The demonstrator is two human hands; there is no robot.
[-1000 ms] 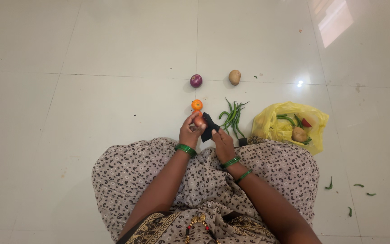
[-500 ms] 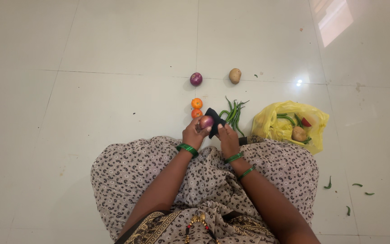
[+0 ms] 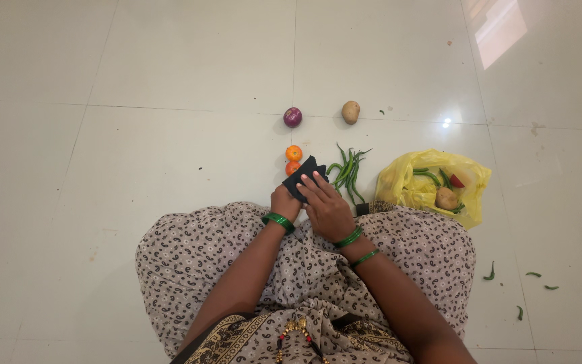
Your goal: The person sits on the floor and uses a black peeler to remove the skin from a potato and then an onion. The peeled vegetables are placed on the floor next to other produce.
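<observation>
My left hand [image 3: 281,203] is cupped in front of my lap around something that a black cloth [image 3: 302,174] hides. My right hand [image 3: 329,210] lies over the left and presses the cloth onto it with its fingers spread flat. Just beyond the cloth, two orange-red tomatoes [image 3: 294,154] sit on the white tiled floor. Both wrists wear green bangles.
A purple onion [image 3: 292,117] and a potato [image 3: 350,112] lie farther out on the floor. A heap of green chillies [image 3: 347,171] is right of the cloth. A yellow plastic bag [image 3: 401,183] at the right holds a potato, chillies and a red piece. Loose chillies [image 3: 492,274] are scattered lower right.
Half a second ago a small reddish onion showed in my left hand beside the cloth. My right hand has since brought the cloth over it, and the onion is covered.
</observation>
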